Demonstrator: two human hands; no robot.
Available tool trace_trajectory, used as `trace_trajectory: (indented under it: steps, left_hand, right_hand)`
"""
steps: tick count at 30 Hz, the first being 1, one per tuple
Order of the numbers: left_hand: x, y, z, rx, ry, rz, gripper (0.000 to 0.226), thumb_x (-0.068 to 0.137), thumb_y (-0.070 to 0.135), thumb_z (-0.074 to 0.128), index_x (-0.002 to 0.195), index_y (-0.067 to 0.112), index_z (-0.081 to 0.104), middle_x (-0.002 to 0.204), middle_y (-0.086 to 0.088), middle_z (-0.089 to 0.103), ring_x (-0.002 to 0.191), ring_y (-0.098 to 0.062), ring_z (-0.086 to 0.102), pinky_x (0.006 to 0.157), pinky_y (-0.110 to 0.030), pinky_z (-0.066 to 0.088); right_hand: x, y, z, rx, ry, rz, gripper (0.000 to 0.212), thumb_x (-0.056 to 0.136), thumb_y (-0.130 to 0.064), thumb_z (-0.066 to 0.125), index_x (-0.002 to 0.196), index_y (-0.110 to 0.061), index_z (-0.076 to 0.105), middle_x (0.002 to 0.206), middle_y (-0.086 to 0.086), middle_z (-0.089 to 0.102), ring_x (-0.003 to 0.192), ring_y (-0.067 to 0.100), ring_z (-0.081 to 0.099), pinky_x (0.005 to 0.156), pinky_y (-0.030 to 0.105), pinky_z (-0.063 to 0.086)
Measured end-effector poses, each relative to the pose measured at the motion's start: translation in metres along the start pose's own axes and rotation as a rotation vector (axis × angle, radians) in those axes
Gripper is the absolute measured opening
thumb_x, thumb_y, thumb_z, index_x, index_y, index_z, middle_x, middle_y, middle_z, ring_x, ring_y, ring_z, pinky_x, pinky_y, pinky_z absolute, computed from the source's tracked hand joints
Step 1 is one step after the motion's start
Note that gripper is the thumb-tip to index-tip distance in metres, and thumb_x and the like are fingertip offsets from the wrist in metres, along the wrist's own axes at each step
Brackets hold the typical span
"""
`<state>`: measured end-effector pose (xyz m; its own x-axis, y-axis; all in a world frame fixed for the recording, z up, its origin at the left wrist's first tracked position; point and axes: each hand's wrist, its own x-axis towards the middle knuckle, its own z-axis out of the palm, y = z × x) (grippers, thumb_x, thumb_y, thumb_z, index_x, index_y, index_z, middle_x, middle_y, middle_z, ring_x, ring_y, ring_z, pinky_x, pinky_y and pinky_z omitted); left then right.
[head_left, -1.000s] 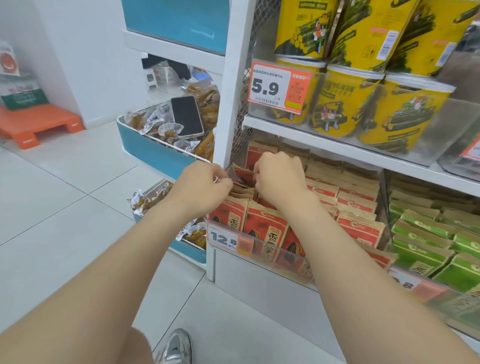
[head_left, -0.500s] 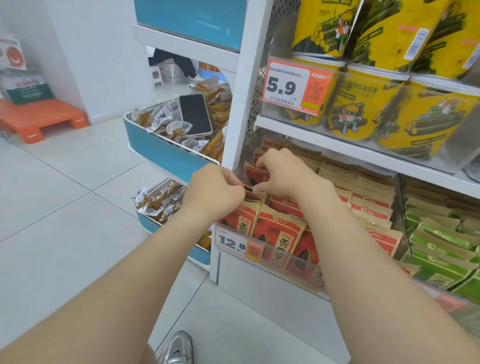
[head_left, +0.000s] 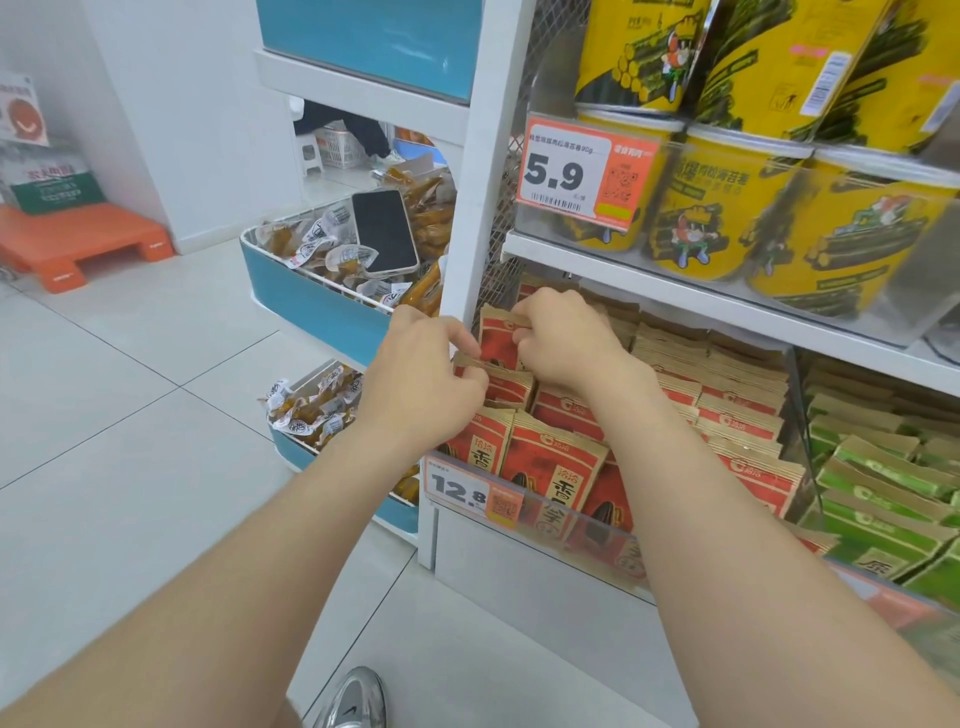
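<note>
Pinching top of raised red packet (head_left: 498, 338) with right grip (head_left: 566, 345); nipping brown top edge of neighbouring packet (head_left: 509, 387) with left grip (head_left: 426, 379). Held at front-left of lower shelf (head_left: 519, 577), among rows of same packets (head_left: 727, 415) behind 12.8 tag (head_left: 467, 491). Green packets (head_left: 883, 499) to right; yellow tubs (head_left: 717, 208) on shelf above (head_left: 675, 296). Left of post (head_left: 483, 208): blue bin (head_left: 311, 306) holding wrapped snacks (head_left: 322, 244), phone (head_left: 384, 231) lying on top; second bin (head_left: 291, 448) below. White tiled floor (head_left: 130, 415), orange platform (head_left: 78, 244) by wall (head_left: 208, 130).
</note>
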<state>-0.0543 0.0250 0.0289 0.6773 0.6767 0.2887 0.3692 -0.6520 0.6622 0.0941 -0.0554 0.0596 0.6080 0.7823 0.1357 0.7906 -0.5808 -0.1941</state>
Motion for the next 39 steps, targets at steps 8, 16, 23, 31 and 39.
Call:
trace_trajectory:
  steps: [8, 16, 23, 31, 39]
  left_hand:
    - [-0.004, 0.006, 0.004, 0.224, -0.072, 0.145, 0.047, 0.099, 0.013, 0.045, 0.142, 0.027, 0.061, 0.15, 0.006, 0.05, 0.133, -0.024, 0.033, 0.096, -0.041, 0.023]
    - [-0.003, 0.001, 0.007, 0.258, -0.143, 0.133, 0.044, 0.105, 0.019, 0.034, 0.127, 0.028, 0.072, 0.143, 0.012, 0.058, 0.122, -0.022, 0.035, 0.092, -0.042, 0.02]
    - [-0.005, 0.004, 0.006, 0.264, -0.14, 0.129, 0.045, 0.106, 0.018, 0.033, 0.128, 0.028, 0.072, 0.145, 0.01, 0.057, 0.121, -0.023, 0.036, 0.093, -0.042, 0.02]
    - [-0.007, 0.007, 0.005, 0.283, -0.137, 0.094, 0.043, 0.105, 0.019, 0.035, 0.122, 0.028, 0.073, 0.143, 0.006, 0.063, 0.116, -0.022, 0.037, 0.091, -0.044, 0.022]
    - [-0.009, 0.022, 0.001, 0.208, -0.091, -0.017, 0.037, 0.105, 0.022, 0.042, 0.121, 0.03, 0.075, 0.123, -0.002, 0.07, 0.124, -0.029, 0.047, 0.093, -0.046, 0.025]
  right_hand:
    - [-0.005, -0.003, 0.002, 0.112, -0.287, 0.07, 0.047, 0.107, -0.045, 0.034, 0.072, -0.02, 0.053, 0.078, 0.0, 0.058, 0.09, 0.029, 0.056, 0.1, 0.051, 0.043]
    - [0.0, 0.005, 0.008, 0.223, 0.158, 0.188, 0.018, 0.094, -0.007, 0.065, 0.11, -0.006, 0.072, 0.114, 0.015, 0.068, 0.105, 0.036, 0.065, 0.082, 0.038, 0.055]
    - [0.007, 0.011, 0.015, -0.023, 0.101, 0.247, 0.022, 0.093, -0.014, 0.075, 0.114, -0.009, 0.069, 0.125, 0.016, 0.061, 0.109, 0.042, 0.066, 0.088, 0.045, 0.055]
    - [0.002, 0.011, 0.014, -0.194, 0.166, 0.109, 0.016, 0.096, -0.016, 0.074, 0.111, -0.017, 0.079, 0.112, 0.011, 0.073, 0.109, 0.036, 0.068, 0.082, 0.04, 0.05]
    - [-0.042, 0.019, -0.006, -0.223, 0.29, -0.129, 0.019, 0.104, -0.023, 0.057, 0.103, -0.022, 0.076, 0.095, 0.004, 0.073, 0.088, 0.033, 0.071, 0.064, 0.035, 0.047]
